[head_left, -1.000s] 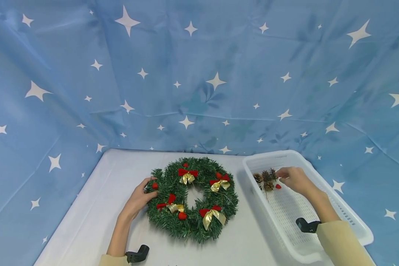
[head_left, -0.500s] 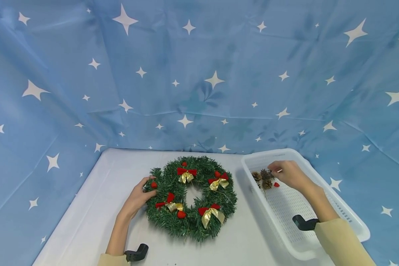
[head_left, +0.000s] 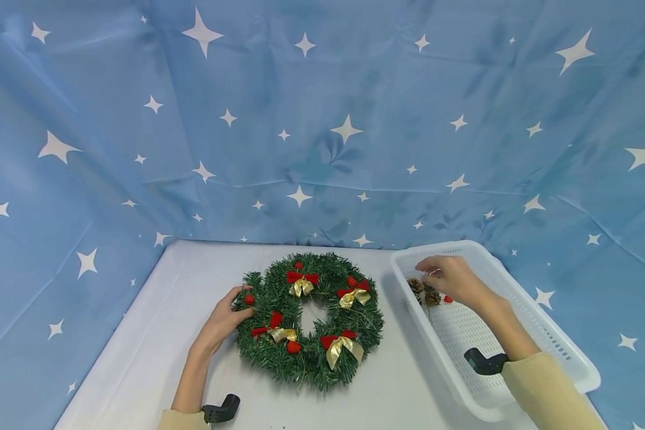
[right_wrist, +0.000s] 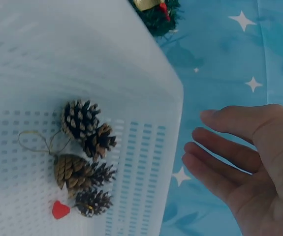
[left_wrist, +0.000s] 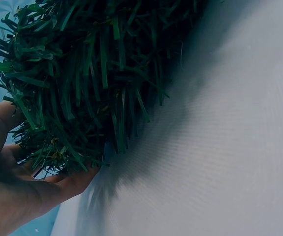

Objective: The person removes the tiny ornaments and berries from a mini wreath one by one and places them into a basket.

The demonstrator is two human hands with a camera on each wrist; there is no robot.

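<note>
A green tinsel wreath [head_left: 325,370] with several red-and-gold bows and red berry-like balls lies flat on the white table. At its left edge my left hand [head_left: 223,319] grips the greenery; in the left wrist view the thumb and fingers [left_wrist: 77,183] curve around the wreath's side [left_wrist: 92,73]. Over the far left part of a white basket hovers my right hand [head_left: 454,280], thumb and fingers apart, with nothing visible between them. Several brown pine cones [right_wrist: 72,172], one with a gold loop, lie in the basket below it. Beside them is a small red piece [right_wrist: 60,210].
The white perforated plastic basket [head_left: 435,352] stands at the table's right, its raised rim facing the wreath. A blue star-print cloth [head_left: 322,149] hangs behind and along both sides of the white table [head_left: 387,394]. Each wrist wears a black camera [head_left: 485,362].
My right hand has moved left above the basket, now covering some of the pine cones in the head view. The left hand and wreath stay in place.
</note>
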